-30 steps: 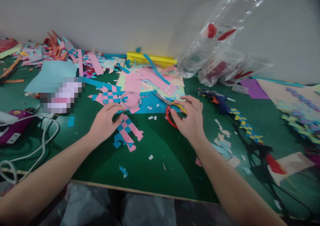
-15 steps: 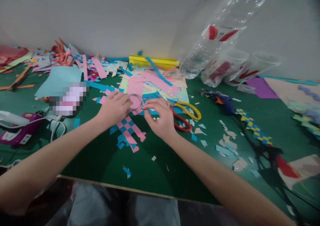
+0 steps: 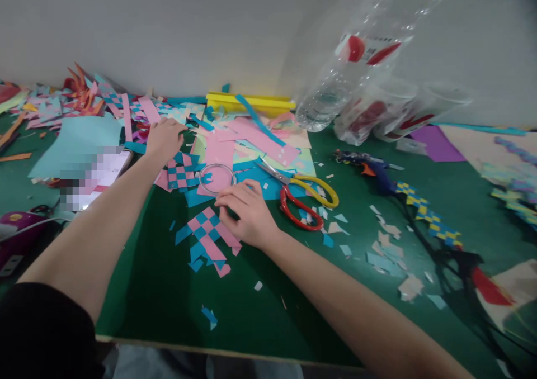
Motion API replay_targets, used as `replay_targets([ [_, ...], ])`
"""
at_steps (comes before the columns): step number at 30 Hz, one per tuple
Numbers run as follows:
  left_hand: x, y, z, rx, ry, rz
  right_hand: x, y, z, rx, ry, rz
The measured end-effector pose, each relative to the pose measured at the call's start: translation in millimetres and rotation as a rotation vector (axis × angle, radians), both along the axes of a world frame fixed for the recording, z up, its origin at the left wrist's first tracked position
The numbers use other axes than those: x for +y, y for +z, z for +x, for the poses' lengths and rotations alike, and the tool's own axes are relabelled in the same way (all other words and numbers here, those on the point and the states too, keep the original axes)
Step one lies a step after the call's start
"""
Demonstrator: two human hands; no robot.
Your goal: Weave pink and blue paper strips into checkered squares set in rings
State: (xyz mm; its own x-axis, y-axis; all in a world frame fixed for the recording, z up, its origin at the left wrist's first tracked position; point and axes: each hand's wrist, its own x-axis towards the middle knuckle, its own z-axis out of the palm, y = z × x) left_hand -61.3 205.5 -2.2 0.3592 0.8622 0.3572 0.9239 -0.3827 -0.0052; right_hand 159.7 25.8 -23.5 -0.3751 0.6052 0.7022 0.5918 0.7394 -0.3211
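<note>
A thin metal ring (image 3: 217,179) lies over pink and blue paper in the middle of the table. My right hand (image 3: 248,214) is closed at the ring's lower edge, its fingertips curled against the metal. Farther back on the left, my left hand (image 3: 165,140) reaches over the paper strips, fingers stretched and slightly bent, with nothing visible in them. A pink-and-blue woven paper piece (image 3: 207,229) lies just left of my right hand. Another woven checkered piece (image 3: 181,173) sits below my left hand. Scissors (image 3: 289,184) with one yellow and one red handle rest right of the ring.
A glue gun (image 3: 375,172) lies at the right, its cord trailing forward. Behind it stand a clear bottle (image 3: 327,96) and plastic cups (image 3: 432,108). A phone (image 3: 111,172) lies left, beside light-blue paper (image 3: 79,141). Paper scraps cover the back left; a yellow holder (image 3: 251,104) stands by the wall.
My left hand has let go of the ring and moved back and left to the paper strips. My right hand has shifted slightly left and nearer, staying at the ring. The view has turned slightly.
</note>
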Motion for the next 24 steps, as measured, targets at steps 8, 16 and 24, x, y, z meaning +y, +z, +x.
replay_targets([
  [8,18.3,-5.0,5.0,0.11,-0.023,0.006,4.0,1.7,2.7,0.058,0.011,-0.061],
  [16,12.5,-3.8,10.2,0.076,-0.053,0.01,3.6,1.4,2.6,0.034,0.02,-0.108],
  [24,10.5,-5.9,8.7,-0.073,-0.035,-0.066,3.5,1.1,1.9,0.046,0.022,-0.086],
])
